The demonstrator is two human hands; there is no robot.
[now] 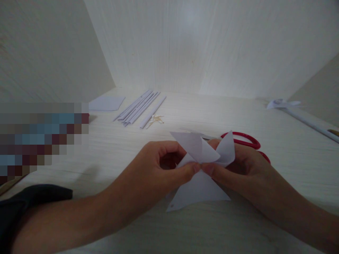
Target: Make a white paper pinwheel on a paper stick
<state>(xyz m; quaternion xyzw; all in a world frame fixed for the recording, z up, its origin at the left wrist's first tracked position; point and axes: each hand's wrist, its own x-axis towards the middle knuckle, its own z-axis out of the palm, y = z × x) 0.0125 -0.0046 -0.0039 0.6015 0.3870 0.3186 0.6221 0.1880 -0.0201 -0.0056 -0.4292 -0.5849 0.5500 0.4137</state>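
Observation:
A white paper pinwheel (pixel 200 188) is held between both hands above the table, its points bent in toward the centre. My left hand (pixel 161 165) pinches it from the left, with the thumb near the middle. From the other side my right hand (pixel 243 162) grips it, thumb tip close to the left thumb. One lower corner of the paper hangs toward me and shows a small dark mark. Just behind the right hand lie scissors (pixel 241 139) with red handles, partly covered by the hand and paper.
Rolled paper sticks (pixel 140 107) lie at the back, beside a small heap of cotton-tipped sticks (pixel 156 120). White paper sheets (pixel 107 103) are at the back left. A pinwheel on a paper stick (pixel 309 123) rests at right. A pixelated patch covers the left side.

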